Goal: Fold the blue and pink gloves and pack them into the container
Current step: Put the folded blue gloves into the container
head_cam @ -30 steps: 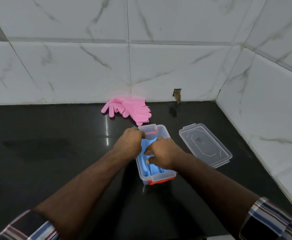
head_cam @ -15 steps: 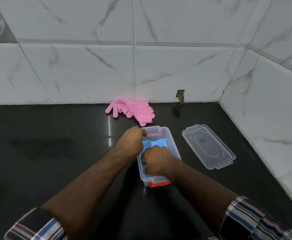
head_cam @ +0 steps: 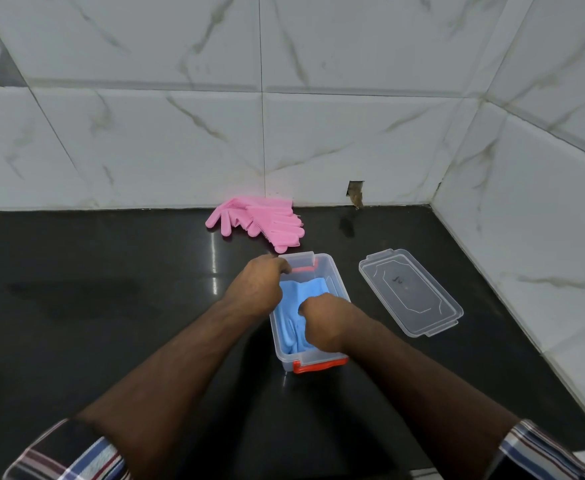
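Observation:
A clear plastic container (head_cam: pixel 331 271) with orange clips stands in the middle of the black counter. The folded blue gloves (head_cam: pixel 301 291) lie inside it. My left hand (head_cam: pixel 258 285) grips the container's left rim near its far corner. My right hand (head_cam: pixel 322 322) is inside the container, fingers curled down onto the blue gloves. The pink gloves (head_cam: pixel 260 221) lie in a loose pile on the counter against the back wall, just beyond the container.
The container's clear lid (head_cam: pixel 409 291) lies flat on the counter to the right. White marble-tiled walls close the back and right sides. A small hole (head_cam: pixel 355 192) shows at the base of the back wall. The black counter (head_cam: pixel 93 289) stretches left.
My right hand has pushed deeper into the container, pressing the blue gloves down. My left hand has stayed on the rim.

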